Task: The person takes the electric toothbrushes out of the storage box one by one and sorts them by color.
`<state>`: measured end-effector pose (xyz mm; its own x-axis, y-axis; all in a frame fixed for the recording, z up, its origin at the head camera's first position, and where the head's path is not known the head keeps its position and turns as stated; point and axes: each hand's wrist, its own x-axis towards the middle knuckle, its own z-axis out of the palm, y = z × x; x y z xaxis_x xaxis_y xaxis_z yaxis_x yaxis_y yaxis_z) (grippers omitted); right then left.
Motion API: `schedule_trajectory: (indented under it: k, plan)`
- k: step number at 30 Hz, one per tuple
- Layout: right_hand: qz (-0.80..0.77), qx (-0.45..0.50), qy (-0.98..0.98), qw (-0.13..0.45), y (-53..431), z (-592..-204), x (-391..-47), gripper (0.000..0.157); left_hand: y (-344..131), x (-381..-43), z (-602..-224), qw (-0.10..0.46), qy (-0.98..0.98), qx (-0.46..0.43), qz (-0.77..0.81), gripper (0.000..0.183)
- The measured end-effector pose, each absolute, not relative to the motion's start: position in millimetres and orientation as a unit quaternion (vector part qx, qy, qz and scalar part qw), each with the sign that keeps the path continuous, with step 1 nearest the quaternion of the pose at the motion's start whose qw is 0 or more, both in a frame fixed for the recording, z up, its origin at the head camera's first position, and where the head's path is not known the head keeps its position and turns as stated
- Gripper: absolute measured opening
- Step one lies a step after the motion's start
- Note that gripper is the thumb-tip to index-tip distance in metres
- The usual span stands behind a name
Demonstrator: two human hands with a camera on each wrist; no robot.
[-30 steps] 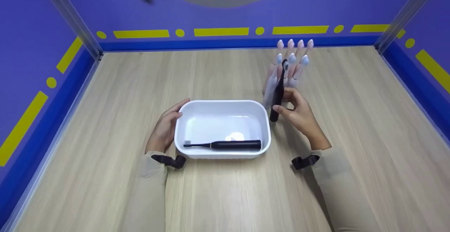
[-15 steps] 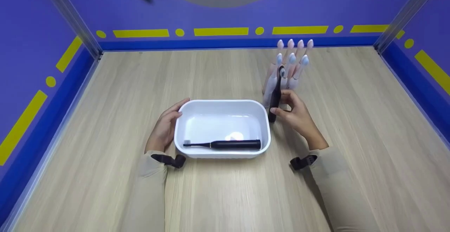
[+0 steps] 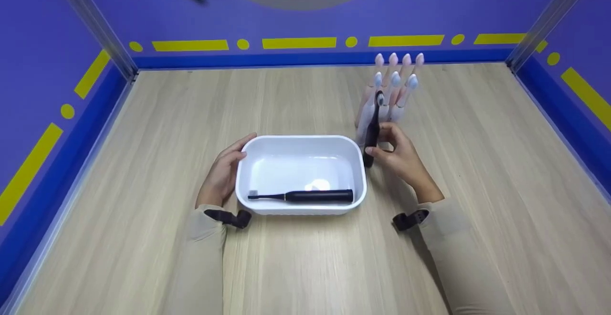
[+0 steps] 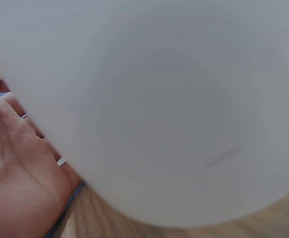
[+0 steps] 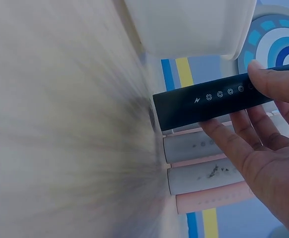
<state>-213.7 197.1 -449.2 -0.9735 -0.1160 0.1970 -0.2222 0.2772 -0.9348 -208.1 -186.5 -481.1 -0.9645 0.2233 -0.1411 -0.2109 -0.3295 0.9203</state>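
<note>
My right hand [image 3: 405,160] pinches the handle of a black electric toothbrush [image 3: 372,136] between thumb and fingers, just right of a white rectangular tub [image 3: 300,138]. The brush stands nearly upright, head up. In the right wrist view its flat base is close over the table, and a row of icons shows on the handle [image 5: 204,101]. My left hand [image 3: 222,174] holds the tub's left side, thumb at the rim and fingers along the outside. A second black electric toothbrush [image 3: 322,196] lies inside along the near wall, head to the left.
Behind the held toothbrush stand several white toothbrushes [image 3: 365,121] in a row, with pink ones [image 3: 393,59] behind them. The wooden table [image 3: 305,267] is bounded by purple-blue walls [image 3: 305,24] at the back and sides.
The right hand has lowered the black toothbrush and brought it slightly left and nearer, beside the white row. The left hand and the tub have stayed in place.
</note>
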Motion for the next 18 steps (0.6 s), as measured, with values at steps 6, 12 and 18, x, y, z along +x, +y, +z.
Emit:
schedule_trajectory:
  k: [6, 12, 18]
  plan:
    - [0.591, 0.096, -0.8, 0.037, 195.9, -450.7, -214.7, 0.044, -186.9, -208.0, -481.5, 0.134, 0.562, 0.006, 0.816, 0.055]
    - [0.576, 0.107, -0.809, 0.04, 198.0, -449.2, -214.6, 0.043, -186.7, -208.3, -481.7, 0.132, 0.564, 0.012, 0.815, 0.055]
    - [0.569, 0.116, -0.813, 0.032, 199.6, -447.0, -213.7, 0.046, -187.1, -208.3, -482.3, 0.132, 0.564, 0.016, 0.815, 0.057]
